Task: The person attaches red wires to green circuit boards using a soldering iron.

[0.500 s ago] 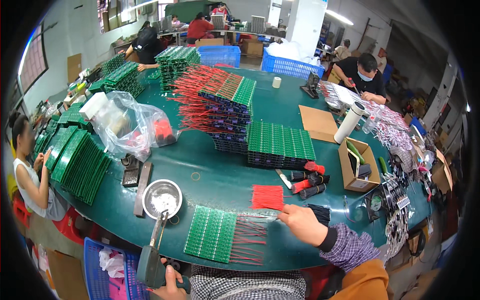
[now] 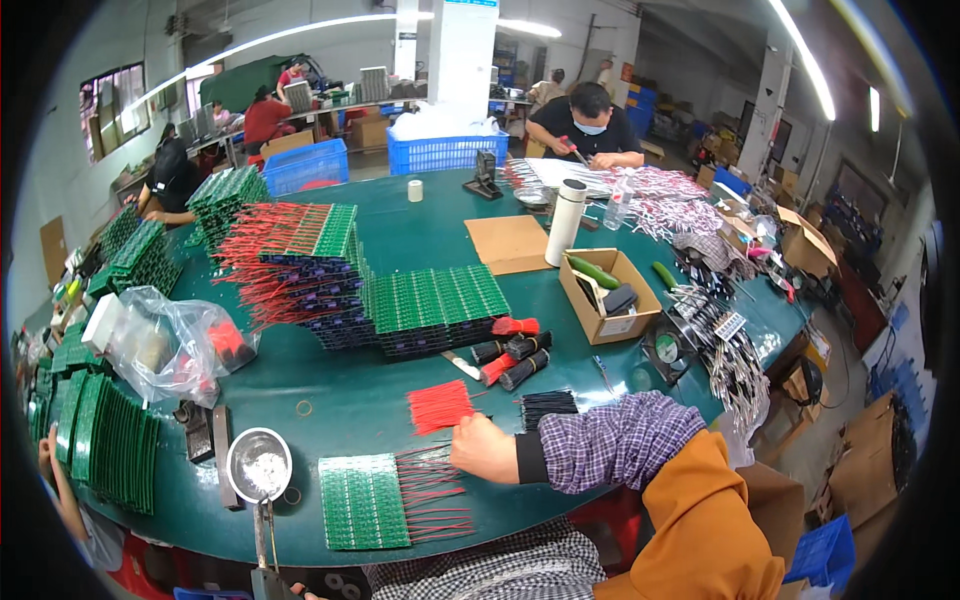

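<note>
My left hand is mostly cut off at the lower edge, its visible fingers at the dark green body of a soldering gun. The gun's metal tip reaches the near rim of a small metal bowl with silvery material inside. My right hand is closed, just below a bundle of red wires; its fingertips are hidden, so what they pinch does not show. Left of it lies a green circuit board panel, with red and dark wires sticking out from its right side. Black wires lie beyond my wrist.
Board stacks rise behind, beside tied wire bundles. A carton with a cucumber and a white flask stand farther right. A plastic bag and upright boards are at left. A co-worker sits across the table.
The view has swung to the right. My right hand has moved left, to the ends of the panel's upper wires. The soldering gun has drawn back toward the bowl's near rim.
</note>
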A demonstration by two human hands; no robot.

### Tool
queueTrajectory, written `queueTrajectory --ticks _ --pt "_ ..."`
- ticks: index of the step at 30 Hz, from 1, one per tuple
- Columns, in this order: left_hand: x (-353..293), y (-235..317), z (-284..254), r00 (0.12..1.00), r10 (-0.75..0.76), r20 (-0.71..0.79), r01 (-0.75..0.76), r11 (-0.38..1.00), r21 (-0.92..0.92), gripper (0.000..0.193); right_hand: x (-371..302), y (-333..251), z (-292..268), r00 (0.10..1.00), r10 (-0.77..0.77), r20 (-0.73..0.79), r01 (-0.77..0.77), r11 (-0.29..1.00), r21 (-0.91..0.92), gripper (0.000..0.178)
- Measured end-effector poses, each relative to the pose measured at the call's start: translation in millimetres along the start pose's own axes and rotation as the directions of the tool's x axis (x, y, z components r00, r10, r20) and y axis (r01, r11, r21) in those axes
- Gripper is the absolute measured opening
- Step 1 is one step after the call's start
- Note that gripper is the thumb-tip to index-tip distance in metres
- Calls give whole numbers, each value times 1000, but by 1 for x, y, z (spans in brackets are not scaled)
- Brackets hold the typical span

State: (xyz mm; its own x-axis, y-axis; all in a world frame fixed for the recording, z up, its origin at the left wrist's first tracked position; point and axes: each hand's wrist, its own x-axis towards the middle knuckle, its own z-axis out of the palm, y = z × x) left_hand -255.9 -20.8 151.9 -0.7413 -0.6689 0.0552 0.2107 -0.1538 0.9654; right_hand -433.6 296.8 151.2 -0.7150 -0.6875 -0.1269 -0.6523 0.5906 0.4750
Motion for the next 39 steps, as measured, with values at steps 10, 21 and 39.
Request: queueTrajectory --ticks 10,21,39 --pt "-3 8 14 995 -38 88 40 999 -21 26 -12 3 -5 996 82 44 -86 993 81 9" --pt "-5 2 17 1000 13 14 -12 999 -51 22 -12 2 -15 999 15 40 -17 999 48 8" --pt "-10 -4 4 989 31 142 -47 993 109 50 -15 4 -52 888 194 -417 -24 926 378 12"
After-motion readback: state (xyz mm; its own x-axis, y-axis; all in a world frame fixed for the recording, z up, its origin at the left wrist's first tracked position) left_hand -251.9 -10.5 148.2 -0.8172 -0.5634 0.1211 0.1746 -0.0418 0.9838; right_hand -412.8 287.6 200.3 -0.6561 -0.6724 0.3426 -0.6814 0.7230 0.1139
